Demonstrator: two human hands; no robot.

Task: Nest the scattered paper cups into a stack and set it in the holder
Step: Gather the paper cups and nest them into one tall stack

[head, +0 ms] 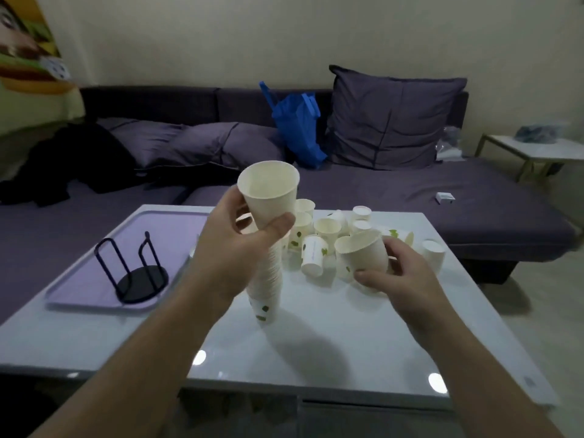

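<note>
Left hand (234, 248) wrapped round the upper part of a tall stack of nested cups (268, 248), thumb across the front, fingers curled behind. Stack held tilted, mouth of the top cup leaning toward the far edge of the table (316, 358), bottom cup with green leaf marks hanging over the middle of the tabletop; contact with the surface impossible to judge.

Right hand (401, 273) curled round a single paper cup (363, 254), thumb below and fingers behind, open mouth turned left toward the stack. Cup lifted just off the heap, near the right half of the table.

Loose cups (322, 235) scattered toward the far edge and far right corner, some upright, some upside down, some on their sides, several touching.

Black wire holder (136, 270) upright on a lilac tray (94, 295) along the left edge of the table, well apart from the stack, with nothing in it.

Behind the table, a dark purple sofa (410, 197) with cushions and a blue plastic bag (297, 128). Small white side table (537, 150) at the far right.
</note>
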